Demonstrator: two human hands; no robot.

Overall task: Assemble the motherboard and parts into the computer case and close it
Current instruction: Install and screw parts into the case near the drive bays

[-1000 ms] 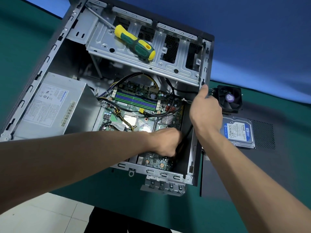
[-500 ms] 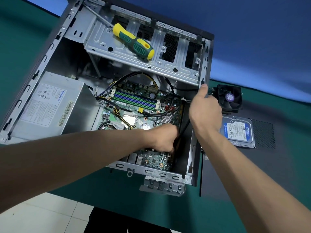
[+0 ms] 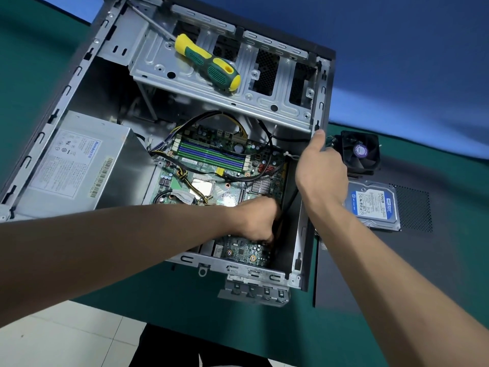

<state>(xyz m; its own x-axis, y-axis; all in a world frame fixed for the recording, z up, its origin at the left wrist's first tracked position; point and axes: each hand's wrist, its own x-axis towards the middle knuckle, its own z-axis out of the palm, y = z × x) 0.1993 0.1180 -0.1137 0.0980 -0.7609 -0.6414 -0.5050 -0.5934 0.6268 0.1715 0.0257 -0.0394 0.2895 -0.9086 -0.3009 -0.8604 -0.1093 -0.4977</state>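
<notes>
From the head camera, the computer case (image 3: 87, 83) lies open on its side on a green table (image 3: 264, 324), near the table's front edge, with its open side facing up. The motherboard (image 3: 232, 178) sits on the floor of the case, toward the case's right wall, with black and yellow cables looping over it. The power supply (image 3: 79, 165) fills the case's left side, label up. A yellow and green screwdriver (image 3: 209, 62) rests on the metal drive bay (image 3: 238, 99) across the far end of the case.

The left hand (image 3: 258, 221) reaches down into the case's near right corner, over the lower edge of the motherboard; its fingers are curled tight around a black cable (image 3: 280, 223) that runs along the right wall. The right hand (image 3: 320, 176) sits on the case's right rim, thumb pointing up along the metal edge; the fingers fold over the outer side of the rim, gripping it.

On the table to the right of the case, the dark side panel (image 3: 436, 260) lies flat. A hard drive (image 3: 373, 205) with a blue label rests on the panel, and a black cooler fan (image 3: 360, 152) stands just beyond it, close to the case's right wall.
</notes>
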